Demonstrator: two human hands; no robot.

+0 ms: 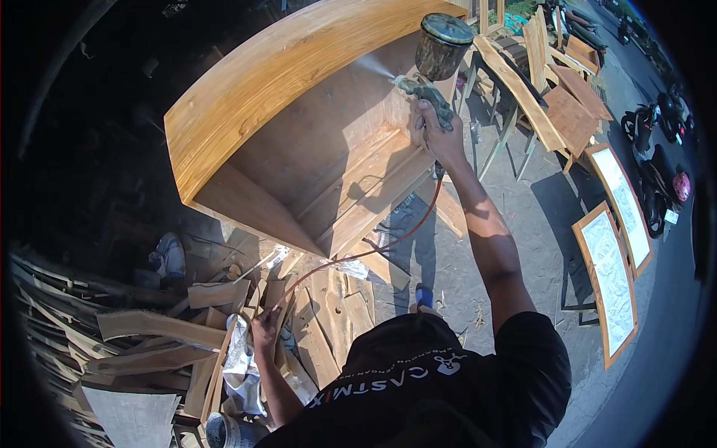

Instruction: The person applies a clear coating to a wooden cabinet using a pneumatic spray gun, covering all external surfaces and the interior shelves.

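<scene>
My right hand (437,131) is raised and closed around the grip of a spray gun (427,91) with a dark metal cup (443,45) on top. A pale mist leaves its nozzle to the left, onto the inside of a large open wooden cabinet (314,127) lying on its side. A thin reddish air hose (373,250) runs from the gun down to my left hand (265,327), which hangs low and holds the hose over a heap of wood offcuts.
Scrap planks and offcuts (149,336) pile up at lower left, with a white rag (243,366) and a paint tin (221,431). Wooden trestles and boards (538,97) stand at right. Two framed panels (609,280) lean nearby. Motorbikes (661,149) are parked at far right.
</scene>
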